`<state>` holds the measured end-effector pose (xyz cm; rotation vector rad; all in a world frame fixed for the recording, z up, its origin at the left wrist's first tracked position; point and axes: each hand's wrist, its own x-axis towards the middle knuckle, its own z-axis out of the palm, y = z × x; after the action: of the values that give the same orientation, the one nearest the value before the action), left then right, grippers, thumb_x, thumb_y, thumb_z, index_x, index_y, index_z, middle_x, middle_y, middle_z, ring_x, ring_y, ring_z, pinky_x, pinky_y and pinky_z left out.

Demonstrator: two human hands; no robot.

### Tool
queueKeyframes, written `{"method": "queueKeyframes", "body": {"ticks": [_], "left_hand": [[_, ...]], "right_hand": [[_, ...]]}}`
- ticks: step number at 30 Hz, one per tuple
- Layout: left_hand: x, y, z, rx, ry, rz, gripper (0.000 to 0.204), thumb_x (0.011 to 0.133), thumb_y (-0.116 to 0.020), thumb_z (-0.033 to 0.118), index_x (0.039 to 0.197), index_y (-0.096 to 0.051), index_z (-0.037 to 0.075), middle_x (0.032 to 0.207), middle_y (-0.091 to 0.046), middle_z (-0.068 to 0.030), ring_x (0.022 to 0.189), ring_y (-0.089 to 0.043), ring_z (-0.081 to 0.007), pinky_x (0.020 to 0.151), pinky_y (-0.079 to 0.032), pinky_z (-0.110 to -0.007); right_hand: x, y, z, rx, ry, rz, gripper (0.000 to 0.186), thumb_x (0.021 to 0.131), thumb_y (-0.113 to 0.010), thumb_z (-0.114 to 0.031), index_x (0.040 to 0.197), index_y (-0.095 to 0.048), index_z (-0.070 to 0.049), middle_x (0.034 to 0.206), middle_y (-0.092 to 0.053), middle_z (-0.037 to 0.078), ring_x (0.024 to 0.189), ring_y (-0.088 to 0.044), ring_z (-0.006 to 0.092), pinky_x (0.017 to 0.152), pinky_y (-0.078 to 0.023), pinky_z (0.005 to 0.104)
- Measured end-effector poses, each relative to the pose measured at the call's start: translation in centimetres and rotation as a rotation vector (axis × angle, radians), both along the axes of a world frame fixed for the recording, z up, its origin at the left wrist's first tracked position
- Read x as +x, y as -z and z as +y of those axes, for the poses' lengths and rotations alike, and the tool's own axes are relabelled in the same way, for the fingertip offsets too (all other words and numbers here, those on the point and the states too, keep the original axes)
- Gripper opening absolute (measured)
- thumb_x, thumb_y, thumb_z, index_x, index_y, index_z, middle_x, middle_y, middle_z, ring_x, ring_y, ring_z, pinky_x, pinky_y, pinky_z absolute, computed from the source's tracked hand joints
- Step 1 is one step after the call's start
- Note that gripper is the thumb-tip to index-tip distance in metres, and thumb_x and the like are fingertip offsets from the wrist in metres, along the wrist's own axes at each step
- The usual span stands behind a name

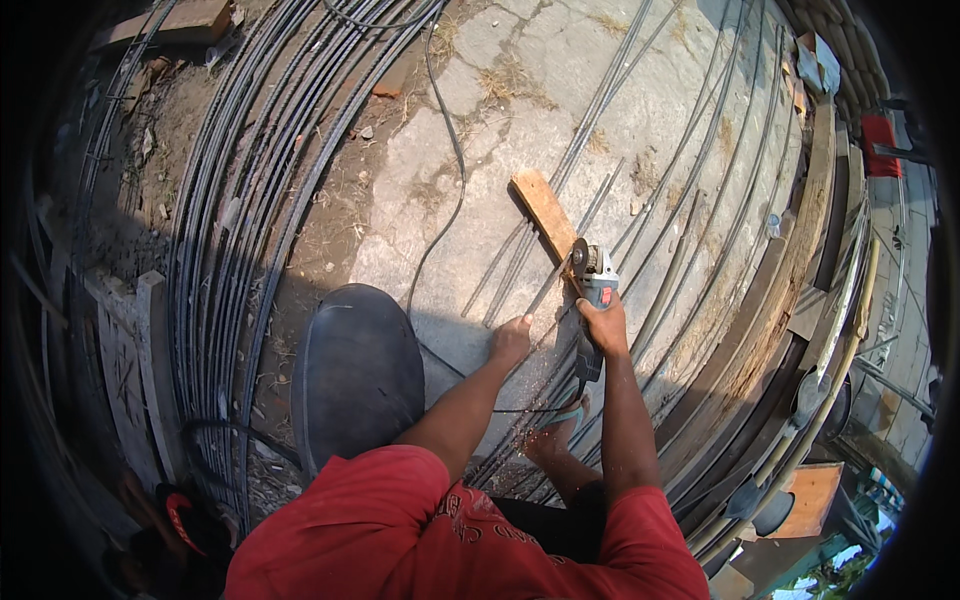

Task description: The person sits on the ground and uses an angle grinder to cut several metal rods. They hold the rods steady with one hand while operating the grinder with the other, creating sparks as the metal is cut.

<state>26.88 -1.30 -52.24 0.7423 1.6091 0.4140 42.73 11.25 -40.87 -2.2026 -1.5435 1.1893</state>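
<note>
My right hand (pixel 605 325) is wrapped round the body of an angle grinder (pixel 599 290), grey and black with a red switch. The grinder's disc (pixel 579 257) meets a steel rod beside the end of a short wooden block (pixel 545 208), and orange sparks (pixel 522 432) fly back toward my foot (pixel 553 445). My left hand (pixel 511 340) is closed round the rod (pixel 540 300), left of the grinder and nearer to me. A black power cord (pixel 462 175) runs from the grinder's rear end, loops left and goes away across the concrete.
A thick bundle of rebar (pixel 225 200) lies on the left. More rods (pixel 690 230) lie across cracked concrete (pixel 500 60). Long timber planks (pixel 770 320) line the right side. A large dark rounded shape (pixel 358 375) stands left of my left arm; its kind is unclear.
</note>
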Motion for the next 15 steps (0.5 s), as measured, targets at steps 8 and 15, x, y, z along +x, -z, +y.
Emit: {"method": "queueKeyframes", "body": {"ticks": [8,15], "left_hand": [[0.0,-1.2,0.5,-0.054,-0.006,-0.052,0.058,0.106,-0.036,0.056,0.122,-0.068,0.010,0.122,-0.067,-0.0253,0.117,-0.060,-0.0465,0.100,-0.046,-0.053],[-0.1,-1.5,0.7,-0.082,0.000,-0.059,0.057,0.106,-0.037,0.056,0.123,-0.069,0.013,0.123,-0.068,-0.0234,0.118,-0.060,-0.0460,0.101,-0.047,-0.052]], "right_hand": [[0.3,-0.6,-0.5,-0.010,-0.008,-0.017,0.060,0.079,-0.080,-0.027,0.128,-0.060,0.002,0.112,-0.072,0.018,0.102,-0.069,0.0295,0.093,-0.053,0.0405],[1.1,0.0,-1.3,-0.060,-0.023,-0.086,0.062,0.079,-0.081,-0.030,0.128,-0.059,0.002,0.115,-0.072,0.020,0.106,-0.070,0.0308,0.094,-0.053,0.0419]]}}
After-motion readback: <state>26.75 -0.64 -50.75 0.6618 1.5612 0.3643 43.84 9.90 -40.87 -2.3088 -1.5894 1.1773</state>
